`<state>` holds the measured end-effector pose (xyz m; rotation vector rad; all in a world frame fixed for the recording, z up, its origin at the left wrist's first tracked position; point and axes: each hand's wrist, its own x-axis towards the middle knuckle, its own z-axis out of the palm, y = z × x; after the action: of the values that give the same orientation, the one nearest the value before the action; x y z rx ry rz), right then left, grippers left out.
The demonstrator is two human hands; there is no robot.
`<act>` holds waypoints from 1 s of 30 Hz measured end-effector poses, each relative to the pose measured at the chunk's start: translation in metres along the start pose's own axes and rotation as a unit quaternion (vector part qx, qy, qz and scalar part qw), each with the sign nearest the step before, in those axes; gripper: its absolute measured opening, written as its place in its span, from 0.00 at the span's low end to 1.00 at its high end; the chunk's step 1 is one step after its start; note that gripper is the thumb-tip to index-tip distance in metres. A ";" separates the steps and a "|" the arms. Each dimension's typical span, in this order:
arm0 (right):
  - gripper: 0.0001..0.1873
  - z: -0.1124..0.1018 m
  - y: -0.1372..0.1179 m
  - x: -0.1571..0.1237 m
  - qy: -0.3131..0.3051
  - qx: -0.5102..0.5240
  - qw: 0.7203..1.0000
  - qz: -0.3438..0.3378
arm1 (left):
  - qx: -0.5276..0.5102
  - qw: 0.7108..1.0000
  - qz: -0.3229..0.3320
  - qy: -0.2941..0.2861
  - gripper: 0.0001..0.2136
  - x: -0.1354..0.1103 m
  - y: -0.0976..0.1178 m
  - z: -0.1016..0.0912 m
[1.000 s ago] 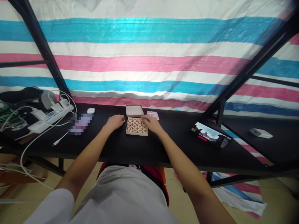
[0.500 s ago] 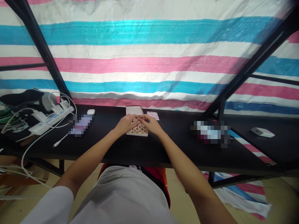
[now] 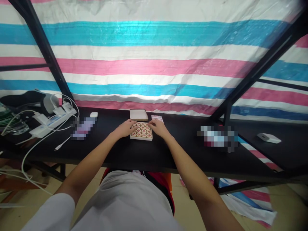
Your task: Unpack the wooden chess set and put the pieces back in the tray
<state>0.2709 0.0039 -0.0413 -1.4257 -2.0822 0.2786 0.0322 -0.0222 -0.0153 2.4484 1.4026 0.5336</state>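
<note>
Against a striped plastic sheet (image 3: 149, 66), a black desk (image 3: 187, 150) bears an open box (image 3: 141, 138) of round pieces (image 3: 143, 131), centred before the person. The visible rows look filled, though fingers hide the far corners; the lid (image 3: 139, 114) lies off at twelve o'clock. The left hand (image 3: 124, 129) at ten and right hand (image 3: 158, 128) at two curl over the box; whether either grips a piece, I cannot tell. A power strip (image 3: 53, 123) sits at nine.
</note>
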 end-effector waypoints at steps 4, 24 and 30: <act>0.16 -0.004 0.018 0.001 0.065 -0.037 0.997 0.028 | 0.002 0.999 -0.010 -0.037 0.24 -0.001 0.005 0.002; 0.31 -0.024 0.045 -0.004 -0.041 -0.121 0.955 0.266 | 0.025 0.999 -0.018 -0.045 0.25 -0.003 0.004 -0.003; 0.38 -0.026 0.056 -0.004 -0.008 -0.071 0.964 0.257 | 0.022 0.999 -0.020 -0.039 0.26 -0.004 0.004 -0.005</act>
<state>0.3305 0.0184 -0.0488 -2.0479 -1.7386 0.3484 0.0311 -0.0273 -0.0096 2.4414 1.4435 0.3982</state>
